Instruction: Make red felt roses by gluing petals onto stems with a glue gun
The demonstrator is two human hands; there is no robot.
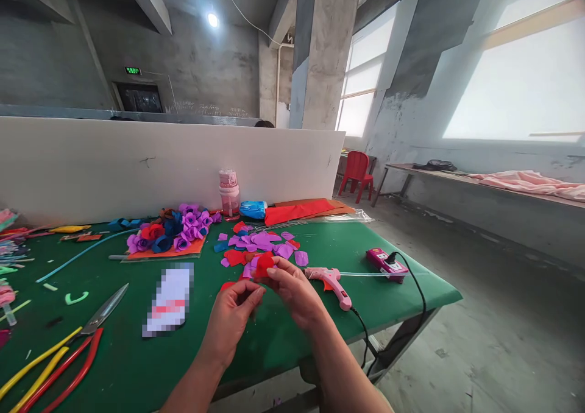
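Both of my hands meet over the green table (292,340). My left hand (231,315) is closed in a pinch beside a small red felt piece (227,285). My right hand (295,292) pinches a rolled red felt flower (264,264) at its fingertips. Just behind them lies a scatter of loose purple and red felt petals (262,242). A pink glue gun (331,281) rests on the table right of my right hand, its black cord trailing off the edge.
Finished purple, blue and red felt flowers (171,229) lie on an orange sheet. Scissors with red handles (86,334) lie at the left. A pink bottle (229,192), red felt sheet (297,210), pink power strip (386,262), white partition (137,163) and red chair (357,174) stand behind.
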